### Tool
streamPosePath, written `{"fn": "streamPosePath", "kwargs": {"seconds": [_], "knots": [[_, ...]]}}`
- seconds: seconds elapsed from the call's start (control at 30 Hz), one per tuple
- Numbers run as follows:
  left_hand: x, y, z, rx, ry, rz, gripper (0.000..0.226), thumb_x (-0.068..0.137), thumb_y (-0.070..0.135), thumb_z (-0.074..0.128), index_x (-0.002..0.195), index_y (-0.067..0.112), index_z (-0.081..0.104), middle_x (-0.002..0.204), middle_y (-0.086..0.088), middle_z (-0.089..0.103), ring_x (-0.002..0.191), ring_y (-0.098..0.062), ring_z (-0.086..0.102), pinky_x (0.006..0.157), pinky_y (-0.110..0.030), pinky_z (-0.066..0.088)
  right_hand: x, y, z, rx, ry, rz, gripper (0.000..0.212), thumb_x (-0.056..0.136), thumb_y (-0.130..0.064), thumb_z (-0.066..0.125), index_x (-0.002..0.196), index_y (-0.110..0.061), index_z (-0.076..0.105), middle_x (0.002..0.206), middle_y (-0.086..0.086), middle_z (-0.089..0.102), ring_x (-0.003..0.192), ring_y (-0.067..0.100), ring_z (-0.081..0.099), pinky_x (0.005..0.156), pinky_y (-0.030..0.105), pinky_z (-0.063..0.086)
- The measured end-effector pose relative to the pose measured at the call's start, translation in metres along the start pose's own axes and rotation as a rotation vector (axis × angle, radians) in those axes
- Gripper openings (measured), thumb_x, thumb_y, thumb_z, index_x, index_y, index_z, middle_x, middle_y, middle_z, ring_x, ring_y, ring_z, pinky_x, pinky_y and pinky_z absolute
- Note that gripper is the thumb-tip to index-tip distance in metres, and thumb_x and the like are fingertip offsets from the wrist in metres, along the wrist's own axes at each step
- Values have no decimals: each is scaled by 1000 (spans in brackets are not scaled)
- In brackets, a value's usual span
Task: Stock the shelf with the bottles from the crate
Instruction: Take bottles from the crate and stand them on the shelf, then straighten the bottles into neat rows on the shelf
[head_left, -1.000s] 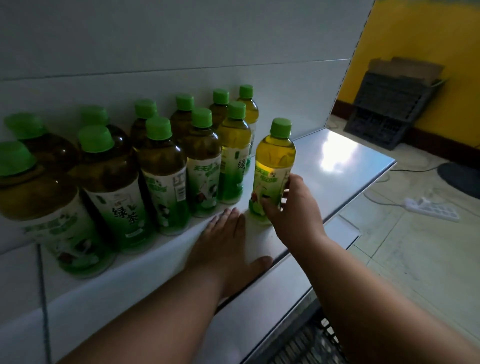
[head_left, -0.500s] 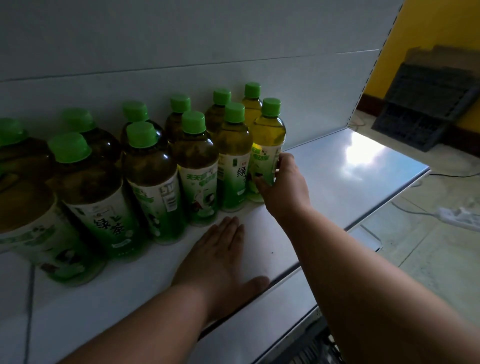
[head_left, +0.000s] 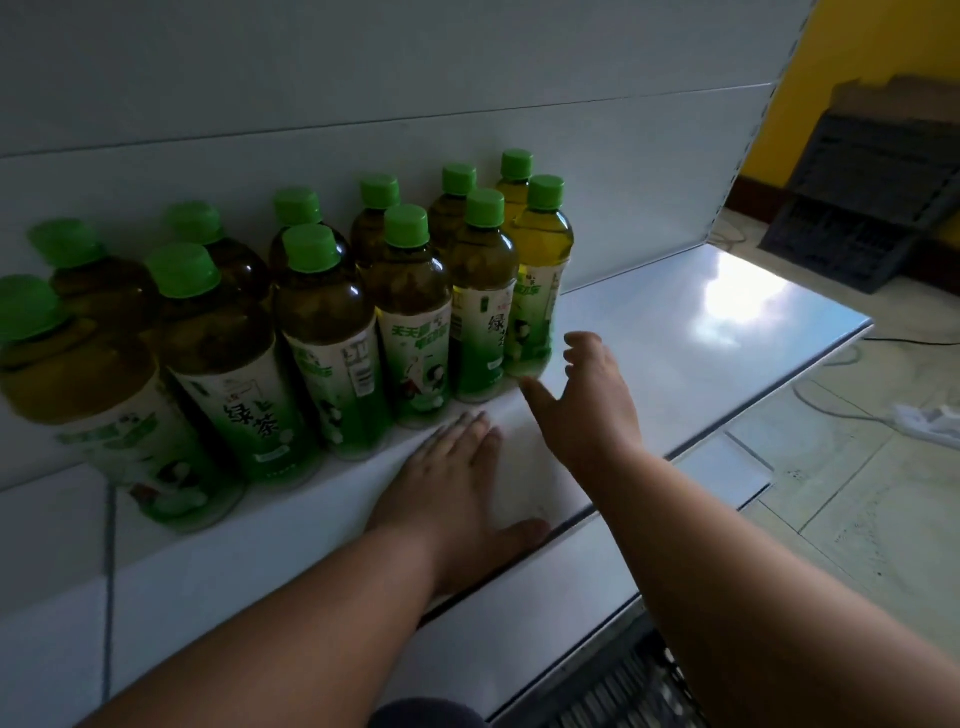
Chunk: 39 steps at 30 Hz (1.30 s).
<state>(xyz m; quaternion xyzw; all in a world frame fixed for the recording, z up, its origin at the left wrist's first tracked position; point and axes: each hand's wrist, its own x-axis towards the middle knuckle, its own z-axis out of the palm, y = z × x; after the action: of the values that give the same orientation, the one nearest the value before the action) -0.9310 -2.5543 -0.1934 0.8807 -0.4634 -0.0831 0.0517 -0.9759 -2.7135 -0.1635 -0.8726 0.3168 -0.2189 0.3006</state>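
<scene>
Several green-capped tea bottles stand in two rows on the white shelf (head_left: 675, 322). The rightmost front bottle (head_left: 540, 280), with lighter yellow tea, stands upright at the end of the front row. My right hand (head_left: 587, 410) hovers just right of and below it, fingers spread, holding nothing and apart from the bottle. My left hand (head_left: 457, 499) lies flat, palm down, on the shelf in front of the bottles. The crate shows only as a dark grid (head_left: 623, 691) at the bottom edge.
The shelf's right part is bare, with a bright reflection. Beyond it lies a tiled floor with a white power strip (head_left: 930, 421) and cable. A dark plastic crate (head_left: 857, 208) leans against the yellow wall at the far right.
My right hand pushed the yellow-tea bottle back into line at the end of the front row, then let go and drew back. My left hand stayed flat on the shelf.
</scene>
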Motion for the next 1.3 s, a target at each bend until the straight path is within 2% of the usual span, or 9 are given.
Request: {"fn": "streamPosePath", "kwargs": {"seconds": [0.23,0.4,0.57,0.67,0.8,0.9,1.0,1.13,1.3], "knots": [[-18,0,-5,-133,164,-40,81,94,67,38,158,21,19,166,0,16,151,-17,13,120,-31,9,-74,-6,-40,-187,-187,-79,59,91,-43,65,141,-24,41,139,0,49,125,21,51,98,36,46],[-83,-20,-8,-241,264,-102,67,98,53,45,155,22,29,161,1,29,147,-17,23,120,-32,16,-102,-49,-39,-183,-206,-176,53,90,-42,66,137,-23,49,133,-2,55,119,16,55,94,32,48],[-160,-83,-11,-292,331,-232,86,80,72,21,149,25,39,152,3,42,140,-16,34,112,-23,19,-116,-124,-4,-129,-251,-340,49,88,-39,69,130,-20,54,125,2,59,111,22,58,89,34,51],[-186,-124,-14,-338,399,-386,81,82,72,32,146,23,43,147,1,46,134,-18,40,110,-28,28,-124,-163,20,-137,-291,-426,42,88,-38,68,124,-22,54,119,-3,59,98,17,56,76,29,48],[-191,-160,-17,-365,406,-453,71,88,58,59,146,21,39,146,0,44,131,-19,42,106,-30,35,-134,-197,42,-95,-299,-493,28,90,-35,67,111,-23,54,98,-9,47,83,12,46,57,18,30],[-177,-172,-20,-472,386,-510,92,80,64,65,153,21,29,153,0,39,136,-21,41,111,-35,38,-133,-214,47,-42,-226,-523,21,89,-32,68,96,-25,50,94,-9,51,84,13,51,61,21,37],[-159,-183,-21,-479,387,-504,107,71,71,67,154,18,25,156,-5,37,138,-26,40,110,-44,41,-123,-231,43,0,-107,-556,20,88,-32,69,99,-21,57,95,-4,57,84,16,57,69,32,50],[-148,-192,-21,-375,341,-487,118,78,73,62,159,10,5,167,-9,9,151,-26,13,122,-42,18,-105,-257,33,-26,-76,-589,30,89,-36,68,112,-19,59,100,-5,57,89,15,58,75,34,51],[-142,-190,-10,-168,264,-472,121,77,89,35,158,9,-6,167,-10,-1,154,-22,-3,124,-40,1,-95,-265,33,-84,-122,-583,33,91,-31,65,120,-19,56,102,-7,53,91,15,56,76,34,51]]}}
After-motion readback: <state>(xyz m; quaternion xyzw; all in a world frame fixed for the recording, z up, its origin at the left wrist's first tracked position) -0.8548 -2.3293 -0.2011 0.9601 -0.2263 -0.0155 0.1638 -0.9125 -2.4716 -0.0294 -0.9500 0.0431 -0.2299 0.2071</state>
